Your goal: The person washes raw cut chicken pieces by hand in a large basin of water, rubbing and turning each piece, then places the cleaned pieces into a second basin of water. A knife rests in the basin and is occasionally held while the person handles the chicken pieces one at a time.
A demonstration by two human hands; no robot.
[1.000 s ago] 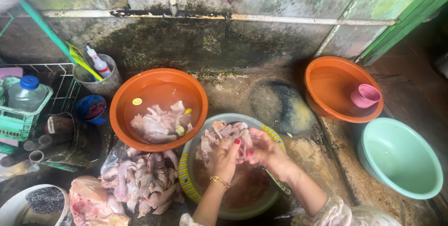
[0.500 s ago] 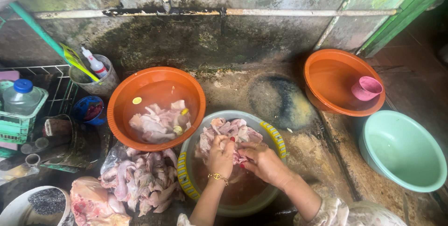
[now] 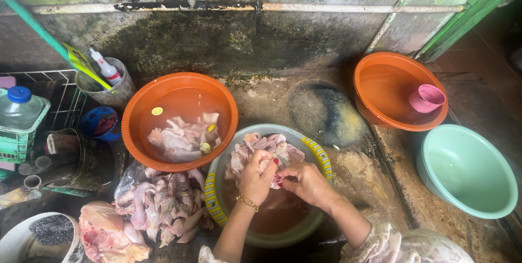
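Together, both hands' fingers point(image 3: 270, 166) pinch a raw chicken piece point(image 3: 276, 179) over the basin point(image 3: 321, 157).

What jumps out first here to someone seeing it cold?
Both hands, left hand and right hand, work a piece of raw chicken over a grey basin of reddish water at bottom centre. Just left, an orange basin holds more pale chicken pieces in water, with a heap of raw chicken on plastic below it. At right sit a second orange basin with a pink cup and a mint-green basin.
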